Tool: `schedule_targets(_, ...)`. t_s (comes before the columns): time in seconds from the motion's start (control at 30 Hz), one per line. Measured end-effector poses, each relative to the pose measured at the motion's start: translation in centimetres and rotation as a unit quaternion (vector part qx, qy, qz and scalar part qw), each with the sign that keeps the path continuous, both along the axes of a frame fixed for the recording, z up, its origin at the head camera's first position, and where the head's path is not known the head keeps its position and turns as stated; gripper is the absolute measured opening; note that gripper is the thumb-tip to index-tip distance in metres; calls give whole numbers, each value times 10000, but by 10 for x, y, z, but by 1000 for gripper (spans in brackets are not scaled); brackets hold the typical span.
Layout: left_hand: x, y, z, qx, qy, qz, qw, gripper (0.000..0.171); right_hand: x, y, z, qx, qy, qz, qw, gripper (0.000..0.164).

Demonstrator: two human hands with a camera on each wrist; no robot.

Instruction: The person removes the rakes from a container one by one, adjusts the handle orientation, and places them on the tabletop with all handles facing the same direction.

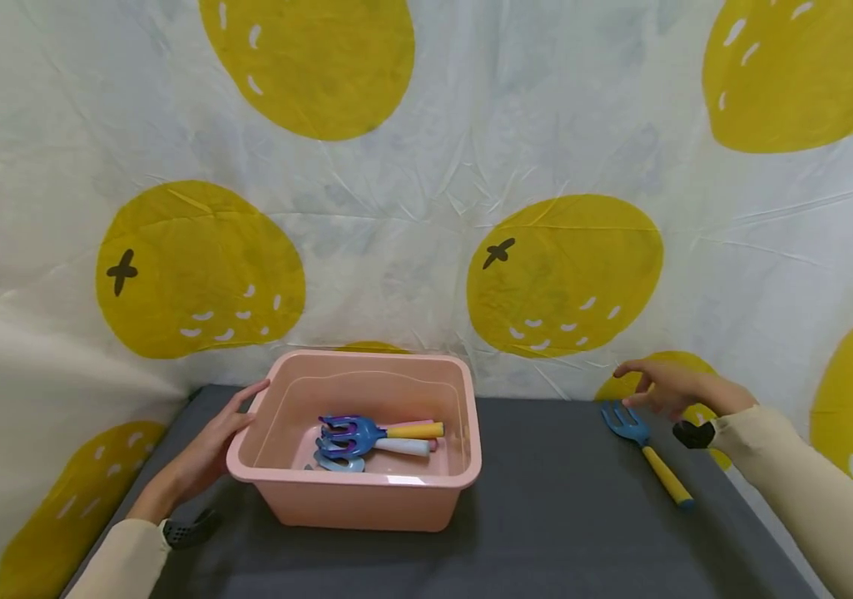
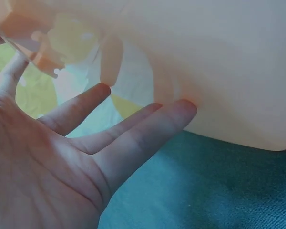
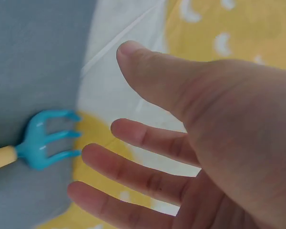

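Observation:
A pink plastic tub [image 1: 359, 503] stands on the dark grey tabletop. Inside it lie several small hand forks [image 1: 354, 434], blue and purple-headed, with yellow, white and pink handles; some overlap, hiding parts of each other. My left hand [image 1: 205, 449] touches the tub's left side near the rim. In the left wrist view its fingers [image 2: 148, 131] are straight against the outer wall. At the right lies another hand fork [image 1: 647, 453], blue with a yellow handle, tines toward the back. Just above and beyond those tines is my right hand [image 1: 669, 388], holding nothing, fingers loosely extended and apart from the fork.
A white cloth [image 1: 426, 274] printed with yellow fruit hangs behind the table and at both sides. The table's right edge runs close to the lone fork. Grey tabletop [image 1: 538, 491] lies between the tub and that fork.

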State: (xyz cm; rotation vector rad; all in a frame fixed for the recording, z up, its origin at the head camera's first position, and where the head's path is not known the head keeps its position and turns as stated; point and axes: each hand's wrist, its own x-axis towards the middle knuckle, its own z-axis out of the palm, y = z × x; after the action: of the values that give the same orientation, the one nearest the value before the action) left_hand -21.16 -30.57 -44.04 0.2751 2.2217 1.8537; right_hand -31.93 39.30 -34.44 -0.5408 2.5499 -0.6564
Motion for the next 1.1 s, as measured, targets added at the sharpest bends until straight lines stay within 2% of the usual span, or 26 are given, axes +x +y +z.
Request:
schedule_targets(0.17, 2, -2, 3, -21, -15, -38, 10000, 63, -10, -33, 31, 397, 70, 155, 9991, 61)
schedule_targets(0.33, 2, -2, 0, 9, -80, 124, 9999, 63, -17, -71, 60, 856, 9, 338, 9958, 67)
schedule_targets(0.53, 1, 0, -7, 47, -128, 235, 9996, 62, -26, -109, 86, 786, 63, 757, 9940, 70)
schedule_targets(0.87, -4, 4, -10, -67, -290, 388, 9988, 64, -32, -157, 112, 521, 204, 1225, 9909, 72)
schedule_targets(1.1, -5, 1, -9, -142, -263, 542, 9981, 64, -32, -194, 115, 321, 272, 1397, 9893, 70)
